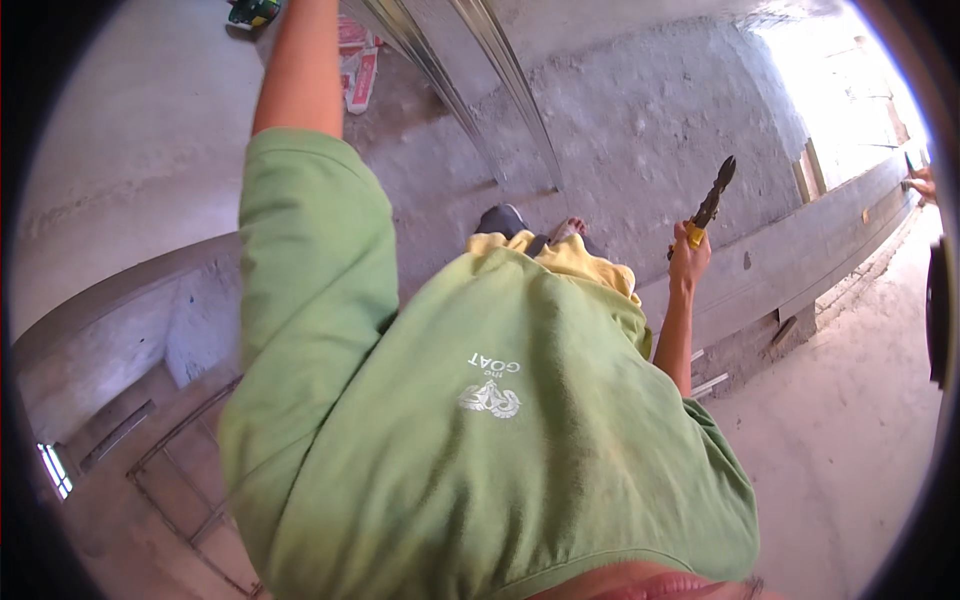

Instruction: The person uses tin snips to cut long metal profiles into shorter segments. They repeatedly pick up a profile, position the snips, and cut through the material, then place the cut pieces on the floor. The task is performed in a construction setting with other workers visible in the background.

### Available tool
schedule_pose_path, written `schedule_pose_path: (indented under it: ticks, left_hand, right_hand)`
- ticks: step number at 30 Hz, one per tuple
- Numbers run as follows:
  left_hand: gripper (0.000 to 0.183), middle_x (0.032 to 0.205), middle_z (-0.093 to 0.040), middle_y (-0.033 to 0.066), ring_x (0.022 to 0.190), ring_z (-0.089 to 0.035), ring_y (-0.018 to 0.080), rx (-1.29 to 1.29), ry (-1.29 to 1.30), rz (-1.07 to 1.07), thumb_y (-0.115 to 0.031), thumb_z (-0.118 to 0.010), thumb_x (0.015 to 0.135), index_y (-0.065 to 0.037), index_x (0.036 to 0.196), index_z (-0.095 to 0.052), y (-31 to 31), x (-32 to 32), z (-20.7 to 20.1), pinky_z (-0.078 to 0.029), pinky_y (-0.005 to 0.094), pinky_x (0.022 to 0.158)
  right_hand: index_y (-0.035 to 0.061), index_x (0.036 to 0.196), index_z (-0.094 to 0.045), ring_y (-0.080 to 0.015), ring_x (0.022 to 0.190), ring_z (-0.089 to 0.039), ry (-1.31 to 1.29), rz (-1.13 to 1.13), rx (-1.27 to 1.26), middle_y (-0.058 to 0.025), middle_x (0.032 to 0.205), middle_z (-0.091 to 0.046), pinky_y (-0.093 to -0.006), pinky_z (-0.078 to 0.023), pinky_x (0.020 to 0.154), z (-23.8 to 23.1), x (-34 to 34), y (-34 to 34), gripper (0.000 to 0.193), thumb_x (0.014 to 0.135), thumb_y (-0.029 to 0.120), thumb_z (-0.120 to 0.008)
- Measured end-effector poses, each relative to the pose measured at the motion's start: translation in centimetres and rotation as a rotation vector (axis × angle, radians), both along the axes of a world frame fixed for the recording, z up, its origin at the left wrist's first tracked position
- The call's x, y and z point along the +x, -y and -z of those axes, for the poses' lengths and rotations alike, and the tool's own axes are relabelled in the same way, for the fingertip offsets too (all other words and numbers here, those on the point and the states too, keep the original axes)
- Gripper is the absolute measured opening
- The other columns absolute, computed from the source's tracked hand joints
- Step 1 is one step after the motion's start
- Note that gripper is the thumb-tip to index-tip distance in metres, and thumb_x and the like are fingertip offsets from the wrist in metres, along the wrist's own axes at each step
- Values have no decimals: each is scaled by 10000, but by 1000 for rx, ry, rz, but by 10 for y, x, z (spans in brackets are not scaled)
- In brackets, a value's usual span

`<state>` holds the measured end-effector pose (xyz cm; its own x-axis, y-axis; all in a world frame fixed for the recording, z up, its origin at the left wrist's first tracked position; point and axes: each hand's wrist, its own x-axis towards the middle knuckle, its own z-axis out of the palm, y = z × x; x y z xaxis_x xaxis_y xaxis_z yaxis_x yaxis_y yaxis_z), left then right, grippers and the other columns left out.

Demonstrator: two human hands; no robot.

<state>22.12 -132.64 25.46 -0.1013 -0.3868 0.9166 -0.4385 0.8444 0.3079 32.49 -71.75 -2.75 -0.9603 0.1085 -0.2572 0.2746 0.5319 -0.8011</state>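
Note:
My right hand (688, 262) is closed around the yellow grip of a pair of pliers (712, 203). Their dark, narrow jaws point up and away from me, touching nothing that I can see. My left arm (300, 75) reaches up past the top edge of the picture, so the left hand and anything in it are hidden. Just right of that arm, two long shiny metal channels (505, 85) run down from the top edge, their lower ends near the rough grey floor ahead of my feet.
Red-and-white packaging (362, 80) lies beyond the left arm, and a green-and-black power tool (252, 12) is at the upper left. A long grey ledge (830, 235) crosses the right side. Another person's hand (922, 183) shows at the right rim. Thin metal strips (710, 386) lie by my right elbow.

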Motion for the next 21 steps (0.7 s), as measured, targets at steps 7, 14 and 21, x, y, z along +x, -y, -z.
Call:
schedule_pose_path:
  ticks: [7, 14, 21]
  left_hand:
    - [694, 1160, -530, 286, 1083, -494, 439, -117, -145, -70, -525, -543, 951, 101, 1237, -453, 38, 25, 32, -367, 510, 968]
    - [353, 600, -565, 65, 512, -575, 157, 877, -212, 1159, -354, -613, 967, -26, 852, -551, -123, 43, -32, -489, 298, 496]
    - [385, 682, -583, 53, 598, -551, 109, 904, -366, 1195, -376, -618, 963, 2, 910, -567, -258, 77, -33, -467, 279, 565]
  right_hand:
    - [9, 919, -613, -218, 689, -602, -230, -308, -14, -134, 751, -622, -364, -490, 670, -57, -7, 10, 195, 791, 139, -679]
    - [18, 916, -623, -146, 703, -583, -210, -268, -167, -56, 760, -622, -320, -481, 660, -71, -4, 40, 207, 764, 132, -705]
    - [10, 958, -635, -195, 777, -631, -173, -286, -191, -110, 818, -666, -340, -495, 742, -85, 2, 60, 268, 773, 181, -726]
